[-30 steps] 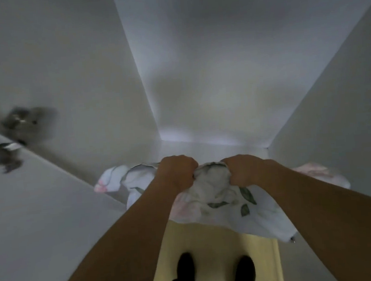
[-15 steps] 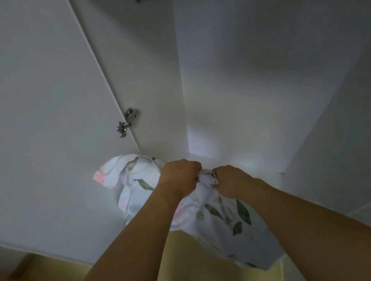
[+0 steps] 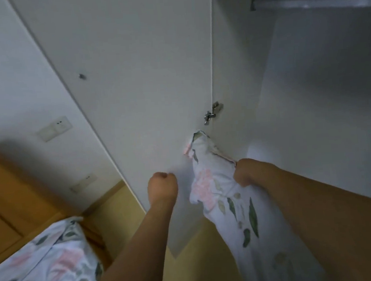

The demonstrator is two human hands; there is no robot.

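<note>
The right hand [image 3: 246, 172] grips a bunched edge of the floral cloth [image 3: 208, 183], fingers curled tight round it. The cloth hangs against the open wardrobe door [image 3: 149, 94], just below the hinge [image 3: 213, 113]. The left hand [image 3: 162, 185], just left of it, is a fist holding nothing.

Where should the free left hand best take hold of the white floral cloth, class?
Pinch the white floral cloth at its raised top corner, coming from the left: that corner stands free beside the white wardrobe door, while the right hand grips the edge's other end.
</note>
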